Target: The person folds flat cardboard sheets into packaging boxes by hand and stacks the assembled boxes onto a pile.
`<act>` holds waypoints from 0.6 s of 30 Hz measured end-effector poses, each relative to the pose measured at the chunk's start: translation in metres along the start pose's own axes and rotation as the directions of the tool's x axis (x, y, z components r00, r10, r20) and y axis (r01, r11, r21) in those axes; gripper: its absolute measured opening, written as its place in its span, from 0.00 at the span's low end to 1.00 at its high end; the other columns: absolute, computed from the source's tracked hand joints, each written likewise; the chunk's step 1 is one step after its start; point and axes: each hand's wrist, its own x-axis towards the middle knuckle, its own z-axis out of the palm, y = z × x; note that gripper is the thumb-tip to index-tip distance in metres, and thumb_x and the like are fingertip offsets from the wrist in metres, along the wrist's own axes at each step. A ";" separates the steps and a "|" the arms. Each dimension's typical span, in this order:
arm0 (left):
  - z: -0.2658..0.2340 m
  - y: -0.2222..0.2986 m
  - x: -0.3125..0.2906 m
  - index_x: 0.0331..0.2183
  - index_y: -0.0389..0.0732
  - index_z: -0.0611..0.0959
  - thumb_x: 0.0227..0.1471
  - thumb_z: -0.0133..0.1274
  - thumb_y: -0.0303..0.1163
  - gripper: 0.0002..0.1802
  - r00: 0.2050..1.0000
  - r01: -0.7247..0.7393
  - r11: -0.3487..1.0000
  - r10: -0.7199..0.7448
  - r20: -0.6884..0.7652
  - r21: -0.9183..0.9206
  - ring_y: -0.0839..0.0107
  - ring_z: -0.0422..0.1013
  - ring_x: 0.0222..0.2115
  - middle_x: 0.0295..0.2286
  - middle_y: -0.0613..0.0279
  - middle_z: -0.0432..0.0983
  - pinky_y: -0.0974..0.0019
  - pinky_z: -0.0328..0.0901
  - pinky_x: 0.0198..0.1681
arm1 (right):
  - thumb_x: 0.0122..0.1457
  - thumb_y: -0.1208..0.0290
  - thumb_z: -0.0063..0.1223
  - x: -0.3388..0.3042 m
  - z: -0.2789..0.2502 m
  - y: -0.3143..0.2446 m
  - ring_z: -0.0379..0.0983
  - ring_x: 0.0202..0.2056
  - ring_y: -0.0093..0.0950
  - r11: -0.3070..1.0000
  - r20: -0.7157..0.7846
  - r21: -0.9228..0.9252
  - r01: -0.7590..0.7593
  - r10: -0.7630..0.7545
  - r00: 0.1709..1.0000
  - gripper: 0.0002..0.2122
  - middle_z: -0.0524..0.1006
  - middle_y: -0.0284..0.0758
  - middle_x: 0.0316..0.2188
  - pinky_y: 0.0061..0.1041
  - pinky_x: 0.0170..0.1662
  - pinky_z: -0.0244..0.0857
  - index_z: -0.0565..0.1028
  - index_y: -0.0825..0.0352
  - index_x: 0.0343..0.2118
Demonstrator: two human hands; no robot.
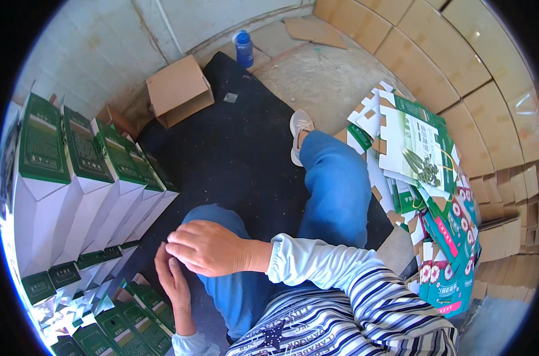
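My right hand (207, 248) reaches across to the left, over my left knee, with its fingers bent and close together. Its palm side is turned away, so anything beneath the fingers is hidden. Just below and to the left is my left hand (176, 283), its fingers fairly straight and slightly apart, with the upper fingertips meeting or overlapped by the right hand's fingers. No object shows in it. Nearest to both hands are the standing green and white cartons (112, 204), lined up in a row on the left.
More green boxes (127, 326) lie at the lower left. An open brown cardboard box (177, 89) and a blue bottle (244, 50) stand by the wall. Flat printed cartons (415, 148) are heaped at right, before stacked brown boxes (424, 56). A black mat (240, 160) covers the floor.
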 end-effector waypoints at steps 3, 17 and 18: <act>0.015 0.059 0.010 0.50 0.32 0.66 0.58 0.41 0.36 0.23 0.983 -0.184 0.978 0.184 0.002 0.096 0.57 0.62 0.49 0.50 0.46 0.62 0.58 0.56 0.53 | 0.48 0.68 0.54 -0.024 -0.011 0.005 0.61 0.51 0.39 0.997 -0.067 -0.045 -0.067 0.063 0.996 0.20 0.64 0.41 0.49 0.36 0.52 0.58 0.68 0.65 0.45; 0.032 0.083 -0.002 0.53 0.31 0.60 0.48 0.47 0.27 0.30 0.916 -0.391 0.810 0.389 0.099 0.437 0.46 0.55 0.53 0.52 0.40 0.56 0.54 0.51 0.56 | 0.48 0.71 0.60 -0.049 -0.134 -0.086 0.64 0.49 0.36 0.617 0.255 0.663 -0.424 0.347 0.903 0.33 0.62 0.43 0.51 0.32 0.48 0.62 0.56 0.68 0.57; 0.032 0.080 -0.002 0.53 0.31 0.61 0.48 0.48 0.27 0.31 0.915 -0.391 0.809 0.395 0.087 0.438 0.46 0.56 0.53 0.52 0.40 0.57 0.54 0.52 0.56 | 0.49 0.68 0.60 -0.043 -0.145 -0.101 0.62 0.51 0.36 0.526 0.297 0.759 -0.384 0.246 0.923 0.34 0.60 0.42 0.53 0.33 0.50 0.60 0.55 0.68 0.58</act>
